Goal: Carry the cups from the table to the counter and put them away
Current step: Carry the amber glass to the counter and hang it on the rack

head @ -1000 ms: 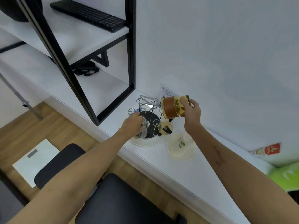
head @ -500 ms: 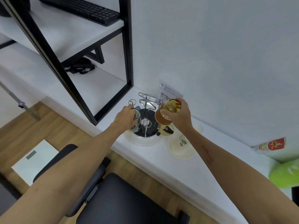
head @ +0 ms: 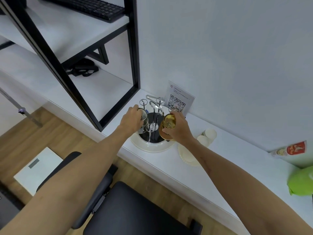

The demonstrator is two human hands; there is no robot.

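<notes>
A chrome cup rack (head: pixel 153 114) with looped pegs stands on a round white tray (head: pixel 152 147) with a black centre, on the white counter (head: pixel 211 168). My left hand (head: pixel 131 120) grips a clear glass cup (head: pixel 143 122) held upside down at the rack's left side. An amber glass cup (head: pixel 167 123), bottom up, is gripped by my right hand (head: pixel 179 128) over the rack's right side. Whether either cup sits on a peg is hidden by the hands.
A QR-code card (head: pixel 177 100) leans on the wall behind the rack. A cream plate (head: pixel 188 156) and small white cups (head: pixel 208 135) lie right of the tray. Black-framed shelving (head: pixel 135 48) stands at left, a black chair (head: pixel 135 209) below, a green bag (head: pixel 300 182) far right.
My right hand turned the amber cup from sideways to bottom up and lowered it to the rack's right side. My left hand stayed on the clear cup at the rack's left.
</notes>
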